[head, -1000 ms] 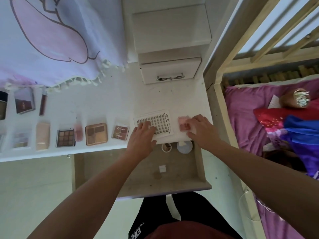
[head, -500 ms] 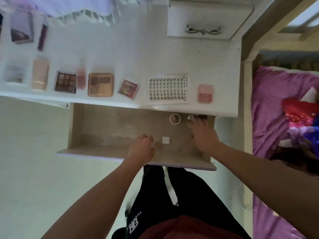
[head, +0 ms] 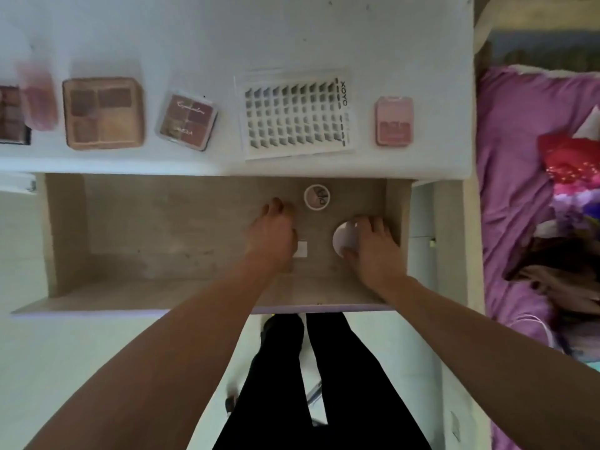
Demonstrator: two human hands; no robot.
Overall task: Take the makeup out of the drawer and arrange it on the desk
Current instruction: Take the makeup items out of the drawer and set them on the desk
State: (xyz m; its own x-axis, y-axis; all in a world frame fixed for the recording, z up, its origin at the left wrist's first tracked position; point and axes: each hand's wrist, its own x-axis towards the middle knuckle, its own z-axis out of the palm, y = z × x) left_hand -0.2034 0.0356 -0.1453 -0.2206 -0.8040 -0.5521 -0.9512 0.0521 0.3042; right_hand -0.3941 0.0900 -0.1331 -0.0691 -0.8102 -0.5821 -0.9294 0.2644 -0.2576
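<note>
The wooden drawer (head: 162, 228) is pulled out below the white desk (head: 227, 37). My right hand (head: 373, 251) is inside it at the right, fingers curled round a white round compact (head: 344, 238). My left hand (head: 276, 235) reaches into the drawer's middle with its fingers stretched forward, holding nothing, just left of a small round jar (head: 317, 196). A small white square piece (head: 301, 249) lies beside that hand. On the desk sit a lash tray (head: 295, 115), a pink compact (head: 394, 121), a small brown palette (head: 186, 121) and a four-pan palette (head: 103, 112).
A blurred pink tube (head: 37, 99) and a dark palette (head: 11, 115) lie at the desk's left edge. A bed with purple sheets (head: 519, 157) and piled clothes stands close on the right. My legs are below the drawer front.
Both hands left the desk and went down into the drawer. The lash tray and pink compact stay on the desk. My right hand has taken hold of the white round compact.
</note>
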